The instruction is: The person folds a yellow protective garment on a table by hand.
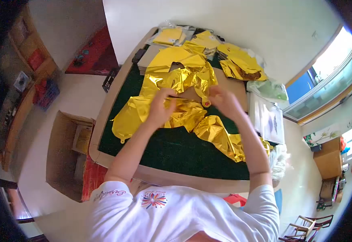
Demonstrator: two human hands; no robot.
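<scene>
Several flat gold foil balloons [180, 78] lie overlapped across the dark green table top [156, 153]. My left hand [162, 109] is over the middle of the foil, its thumb and fingers apart and nothing seen between them. To the right, my right hand [225, 101] is blurred, its fingertips close beside a narrow foil tail that ends in a small red spot [206, 104]. A rounded gold piece with a small tab [129, 121] spreads out left of my left wrist. Below my right hand, a crumpled gold strip [218, 135] runs toward the table's right side, partly behind my forearm.
Stacks of folded gold foil [240, 60] and plastic-wrapped yellow packs [168, 36] line the table's far end. A clear plastic bag [269, 89] and a picture-printed white packet [268, 121] are at the right edge. An open cardboard box [65, 153] stands on the floor at left.
</scene>
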